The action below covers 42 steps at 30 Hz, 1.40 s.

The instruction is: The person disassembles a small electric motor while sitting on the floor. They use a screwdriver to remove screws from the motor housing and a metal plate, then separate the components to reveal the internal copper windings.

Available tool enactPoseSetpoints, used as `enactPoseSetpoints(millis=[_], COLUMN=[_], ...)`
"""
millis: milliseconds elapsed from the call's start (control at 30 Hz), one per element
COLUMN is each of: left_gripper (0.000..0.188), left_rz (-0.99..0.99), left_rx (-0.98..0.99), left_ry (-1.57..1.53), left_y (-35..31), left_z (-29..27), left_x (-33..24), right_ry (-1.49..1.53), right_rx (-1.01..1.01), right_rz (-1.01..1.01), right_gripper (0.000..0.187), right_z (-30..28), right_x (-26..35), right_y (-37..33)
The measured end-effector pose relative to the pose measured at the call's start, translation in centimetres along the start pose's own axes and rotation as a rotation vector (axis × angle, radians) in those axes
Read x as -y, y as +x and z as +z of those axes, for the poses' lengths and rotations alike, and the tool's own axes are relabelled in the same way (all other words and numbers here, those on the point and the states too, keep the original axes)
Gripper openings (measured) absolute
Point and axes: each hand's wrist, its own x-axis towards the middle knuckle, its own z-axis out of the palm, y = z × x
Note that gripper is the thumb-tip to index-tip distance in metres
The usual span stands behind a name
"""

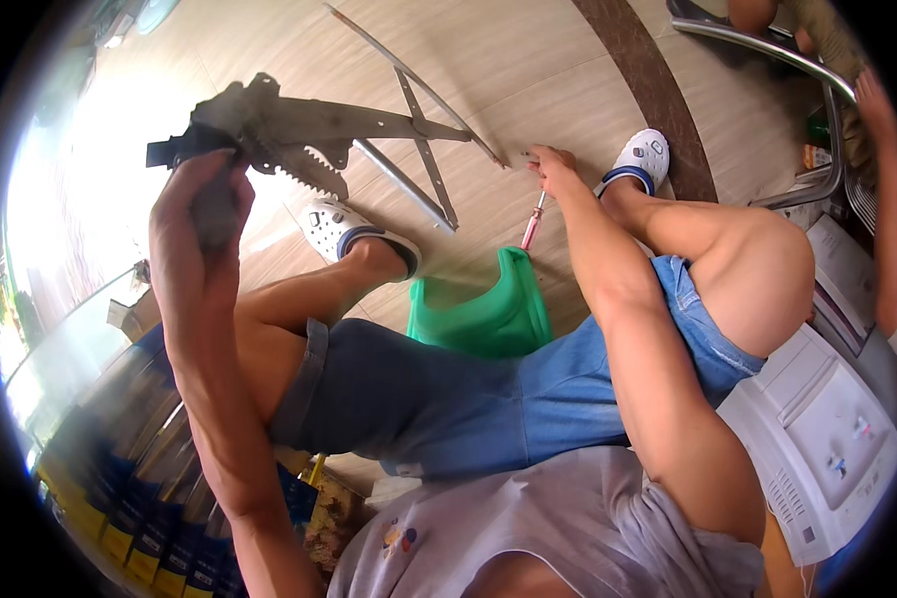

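Note:
My left hand (191, 204) is closed around the dark motor end (215, 214) of a car window regulator (354, 118), holding it up at the left. Its toothed sector and long scissor arms reach right, and a metal rail (409, 187) hangs off them over the floor. Down by the floor, near the tip of one arm, my right hand (551, 164) has its fingers drawn together. Whatever is between those fingertips is too small to make out. Just below that hand is a screwdriver (531, 227) with a clear reddish handle, its shaft pointing toward the fingers.
Between my legs shows a green plastic stool (483, 314). My feet wear white clogs (344, 231). At right are a white printer-like machine (817, 439), a metal-framed chair (757, 40) and another person's arm (887, 199). Yellow-and-blue packages (145, 538) line the lower left.

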Motion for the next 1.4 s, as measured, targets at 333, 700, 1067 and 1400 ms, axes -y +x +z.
enactPoseSetpoints(millis=[333,700,1067,1400], left_gripper=[0.008,0.009,0.016,0.020], left_rz=[0.195,0.227,0.022,-0.029], left_rx=[0.156,0.075,0.191,0.124], left_ry=[0.024,-0.033,-0.015,0.050], left_y=[-1.3,-2.0,-3.7,-3.1], left_z=[2.1,-2.6,-1.5,-1.1], left_x=[0.1,1.0,2.2,1.9], right_ry=[0.023,0.117,-1.035,-0.775], right_rx=[0.160,1.205,0.386,0.680], right_rz=[-0.371,-0.254,-0.928,-1.433], right_gripper=[0.006,0.043,0.036,0.030], right_z=[-2.4,3.2,-4.5,-0.3], right_x=[17.5,21.1,21.0,18.2], right_y=[-6.7,-32.4,-37.0,-37.5])
